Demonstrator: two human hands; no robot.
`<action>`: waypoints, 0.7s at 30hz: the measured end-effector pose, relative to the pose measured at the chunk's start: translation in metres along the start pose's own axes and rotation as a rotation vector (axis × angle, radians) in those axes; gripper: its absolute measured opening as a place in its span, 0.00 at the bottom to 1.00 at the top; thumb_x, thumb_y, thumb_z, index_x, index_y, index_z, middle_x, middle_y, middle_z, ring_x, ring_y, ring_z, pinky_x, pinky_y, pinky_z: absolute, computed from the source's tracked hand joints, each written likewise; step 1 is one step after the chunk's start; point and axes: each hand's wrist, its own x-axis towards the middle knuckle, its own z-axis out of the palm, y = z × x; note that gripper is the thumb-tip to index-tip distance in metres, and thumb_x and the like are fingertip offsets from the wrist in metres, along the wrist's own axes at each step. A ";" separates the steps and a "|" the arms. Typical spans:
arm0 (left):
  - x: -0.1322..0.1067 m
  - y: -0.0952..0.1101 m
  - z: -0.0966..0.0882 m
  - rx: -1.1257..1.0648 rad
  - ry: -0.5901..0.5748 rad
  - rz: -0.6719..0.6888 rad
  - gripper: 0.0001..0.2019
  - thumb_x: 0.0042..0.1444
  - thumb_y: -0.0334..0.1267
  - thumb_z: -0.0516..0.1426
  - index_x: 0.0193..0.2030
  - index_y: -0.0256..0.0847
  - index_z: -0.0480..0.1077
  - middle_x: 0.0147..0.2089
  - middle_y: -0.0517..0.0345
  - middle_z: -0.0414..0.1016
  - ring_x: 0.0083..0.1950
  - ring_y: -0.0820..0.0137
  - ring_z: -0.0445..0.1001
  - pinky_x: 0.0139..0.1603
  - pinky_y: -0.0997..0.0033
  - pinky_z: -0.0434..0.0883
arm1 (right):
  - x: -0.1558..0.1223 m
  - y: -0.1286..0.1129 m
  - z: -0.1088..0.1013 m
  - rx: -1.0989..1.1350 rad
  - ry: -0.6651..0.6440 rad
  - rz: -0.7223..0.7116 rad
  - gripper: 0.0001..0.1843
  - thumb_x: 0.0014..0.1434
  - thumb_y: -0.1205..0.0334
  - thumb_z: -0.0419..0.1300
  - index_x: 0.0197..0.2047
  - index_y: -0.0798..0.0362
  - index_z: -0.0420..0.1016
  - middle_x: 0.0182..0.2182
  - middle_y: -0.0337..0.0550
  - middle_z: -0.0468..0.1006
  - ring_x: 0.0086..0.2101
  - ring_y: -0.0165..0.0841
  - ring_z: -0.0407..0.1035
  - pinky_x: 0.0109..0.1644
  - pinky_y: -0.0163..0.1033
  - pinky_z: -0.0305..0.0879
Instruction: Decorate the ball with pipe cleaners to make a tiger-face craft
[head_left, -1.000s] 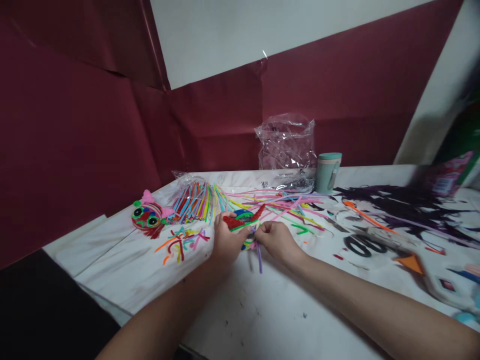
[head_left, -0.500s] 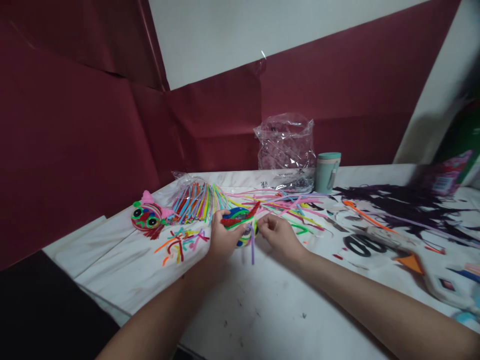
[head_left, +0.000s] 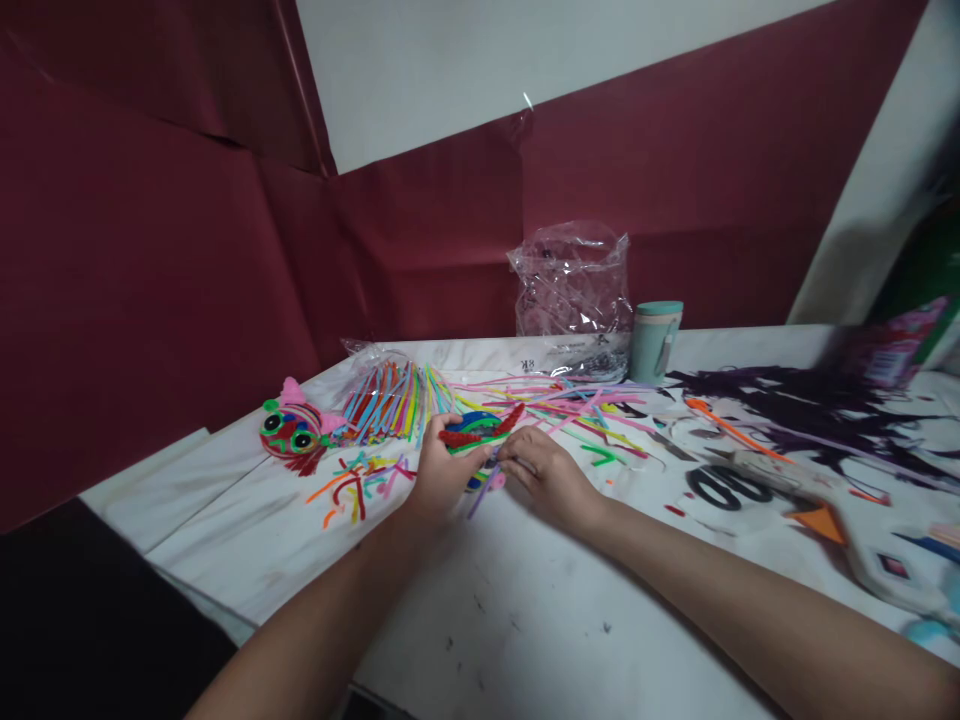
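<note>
A round craft piece (head_left: pixel 480 422) wound from blue, green, yellow and red pipe cleaners is gripped at its left side by my left hand (head_left: pixel 441 475), thumb across its near face. Against its right side, the fingertips of my right hand (head_left: pixel 551 478) are pinched together at the upper end of a purple pipe cleaner (head_left: pixel 478 503), whose loose end slants down and left. Fingers cover part of the piece. To the left lies a similar pipe-cleaner figure (head_left: pixel 289 430) with two round black eyes and pink ears.
Short pipe-cleaner offcuts (head_left: pixel 360 485) lie left of my hands. Behind are a bag of pipe cleaners (head_left: pixel 382 400), loose long ones (head_left: pixel 585 405), a clear plastic bag (head_left: pixel 574 290) and a green cup (head_left: pixel 656 342). Scissors (head_left: pixel 727 488) and a glue gun (head_left: pixel 862 530) lie to the right.
My right hand has shifted slightly left and closer over the craft piece. The purple pipe cleaner's loose end has swung from hanging straight down to slanting left.
</note>
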 end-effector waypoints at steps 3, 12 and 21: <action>0.000 0.000 0.000 0.018 -0.007 0.001 0.25 0.35 0.33 0.68 0.43 0.42 0.66 0.39 0.58 0.73 0.43 0.66 0.74 0.45 0.66 0.71 | 0.001 0.000 -0.003 -0.027 -0.017 -0.025 0.08 0.61 0.71 0.54 0.32 0.51 0.69 0.30 0.45 0.72 0.34 0.36 0.66 0.37 0.40 0.67; 0.002 -0.002 -0.001 0.044 -0.020 0.020 0.25 0.36 0.33 0.67 0.43 0.42 0.67 0.40 0.58 0.73 0.43 0.66 0.74 0.46 0.65 0.70 | 0.003 0.003 -0.006 -0.049 -0.063 -0.092 0.08 0.63 0.69 0.52 0.32 0.51 0.67 0.30 0.44 0.70 0.32 0.34 0.65 0.35 0.38 0.65; 0.003 -0.003 -0.001 0.057 -0.036 0.031 0.25 0.36 0.35 0.68 0.44 0.42 0.66 0.41 0.57 0.73 0.44 0.65 0.74 0.49 0.64 0.70 | 0.001 -0.001 -0.004 -0.093 -0.077 -0.015 0.08 0.63 0.68 0.51 0.31 0.50 0.65 0.30 0.45 0.69 0.33 0.37 0.64 0.37 0.40 0.64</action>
